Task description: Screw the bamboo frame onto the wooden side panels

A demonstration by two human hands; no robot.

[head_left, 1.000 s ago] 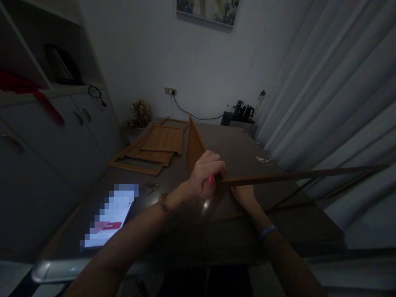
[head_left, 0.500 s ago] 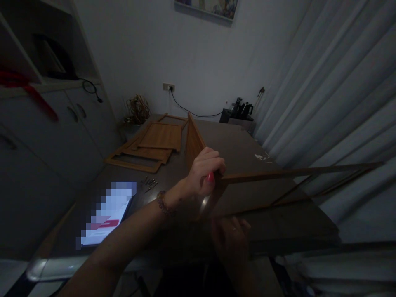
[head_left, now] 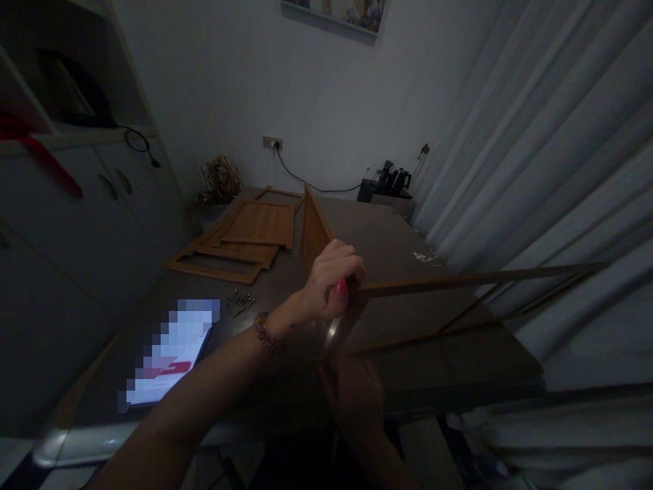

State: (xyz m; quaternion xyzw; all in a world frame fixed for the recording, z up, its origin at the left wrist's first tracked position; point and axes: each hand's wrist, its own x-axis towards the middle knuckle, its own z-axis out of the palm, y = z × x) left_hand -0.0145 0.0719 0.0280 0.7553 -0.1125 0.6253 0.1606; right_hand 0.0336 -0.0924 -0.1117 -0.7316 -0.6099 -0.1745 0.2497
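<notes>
Above tabletop [head_left: 375, 228], left hand [head_left: 334, 278]: grip closed around wooden frame [head_left: 459, 280].

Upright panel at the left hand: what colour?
The upright panel is orange-brown, like wood; it shows in the head view.

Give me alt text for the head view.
The left hand grips an upright wooden panel and frame at their corner; the right hand is below. Screws, a lit screen and flat wooden pieces lie left on the table.
</notes>
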